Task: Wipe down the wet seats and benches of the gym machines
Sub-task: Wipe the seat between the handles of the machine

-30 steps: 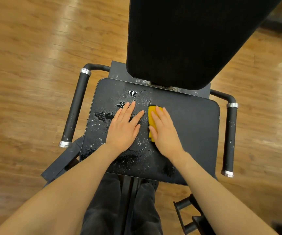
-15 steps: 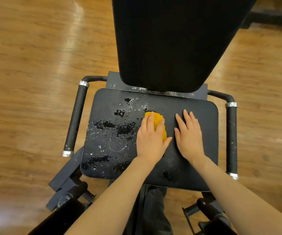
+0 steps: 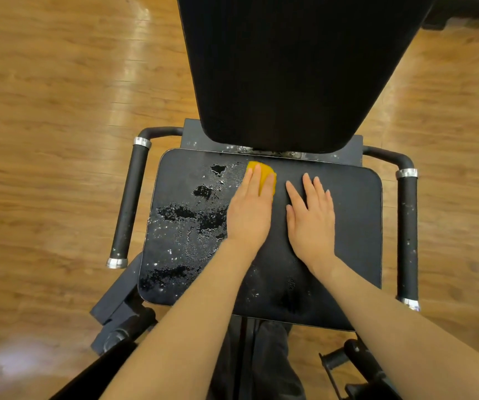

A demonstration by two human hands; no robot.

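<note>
A black padded seat (image 3: 353, 226) of a gym machine lies below me. Its left half is wet, with puddles and droplets (image 3: 180, 212); the right half looks dry. My left hand (image 3: 251, 206) presses flat, with straight fingers, on a yellow cloth (image 3: 267, 174) near the seat's back edge, just right of the puddles. Most of the cloth is hidden under the fingers. My right hand (image 3: 312, 217) rests flat on the dry part of the seat, beside the left hand and holding nothing.
The black backrest (image 3: 290, 67) rises just behind the seat. Black grip handles with silver collars flank it, the left handle (image 3: 130, 203) and the right handle (image 3: 407, 235). Machine frame parts (image 3: 356, 362) sit by my legs. A wooden floor (image 3: 45, 140) surrounds everything.
The cloth passed from under my right hand to under my left hand. My left hand then pushed it toward the seat's back edge, while my right hand settled flat on the dry side.
</note>
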